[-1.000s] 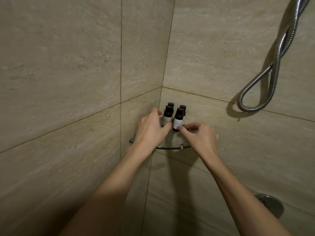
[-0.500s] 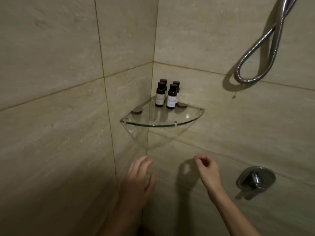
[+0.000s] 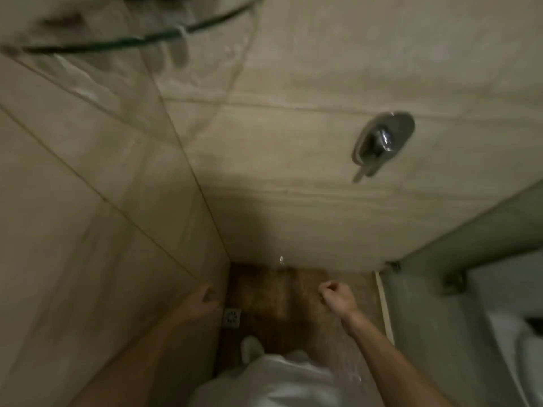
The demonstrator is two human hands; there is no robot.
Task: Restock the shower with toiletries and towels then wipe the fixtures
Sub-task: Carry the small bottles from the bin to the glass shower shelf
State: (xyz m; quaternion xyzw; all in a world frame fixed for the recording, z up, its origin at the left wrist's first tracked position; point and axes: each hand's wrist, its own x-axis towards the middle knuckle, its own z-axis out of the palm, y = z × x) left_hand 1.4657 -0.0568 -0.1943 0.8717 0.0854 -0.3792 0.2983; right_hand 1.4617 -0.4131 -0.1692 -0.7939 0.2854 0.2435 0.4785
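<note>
Our left hand [image 3: 202, 301] hangs loosely curled, right hand [image 3: 335, 298] fisted, both empty; chrome shower lever [image 3: 373, 158] points toward seven o'clock.

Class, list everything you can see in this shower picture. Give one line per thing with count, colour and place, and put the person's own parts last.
Glass corner shelf: one, clear with a dark green edge, top left, blurred.
Wall tiles: several, beige, left and back walls.
Shower mixer handle: one, chrome, on the back wall, upper right.
Floor: one, brown, bottom centre.
Floor drain: one, grey, in the floor by the left wall.
Glass screen: one, greenish, right side.
White shape: one, beyond the screen, too blurred to name.
White clothing: bottom centre.
Foot: one, covered in white, near the drain.
Left hand: one, fingers loosely curled, holds nothing.
Right hand: one, fingers curled, holds nothing.
</note>
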